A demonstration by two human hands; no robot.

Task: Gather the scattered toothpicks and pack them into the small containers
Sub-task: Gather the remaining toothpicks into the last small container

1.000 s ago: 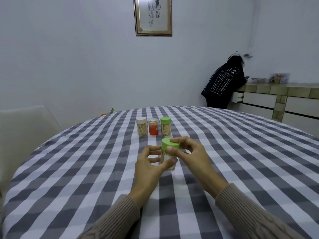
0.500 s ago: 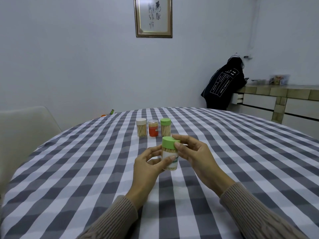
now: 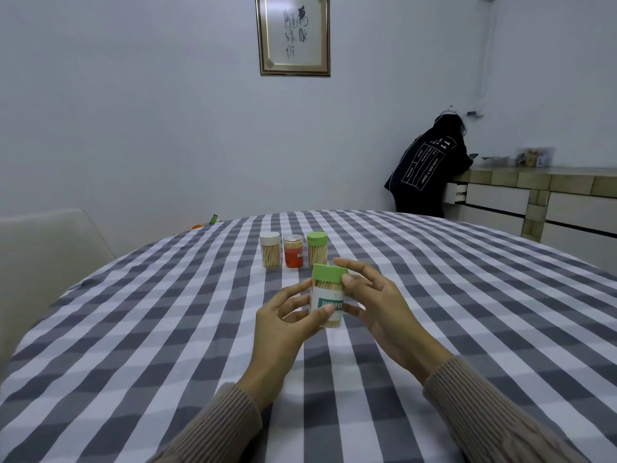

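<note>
A clear toothpick container (image 3: 328, 297) with a green lid and a "TOOTHPICK" label, full of toothpicks, is held upright above the checked table. My left hand (image 3: 287, 324) grips its body from the left, thumb across the label. My right hand (image 3: 377, 305) pinches the green lid from the right with thumb and fingers. Behind them stand three more containers of toothpicks: a white-lidded one (image 3: 270, 249), a red-labelled one (image 3: 293, 251) and a green-lidded one (image 3: 317, 248). No loose toothpicks show on the cloth.
The round table (image 3: 167, 312) has a grey and white checked cloth. A pale chair (image 3: 43, 255) stands at the left. A person in a dark jacket (image 3: 429, 168) leans on a tiled counter (image 3: 541, 192) at the back right.
The container has been turned upright and brought slightly nearer, its label now facing me. My right hand's fingers have shifted from over the lid's top to its side.
</note>
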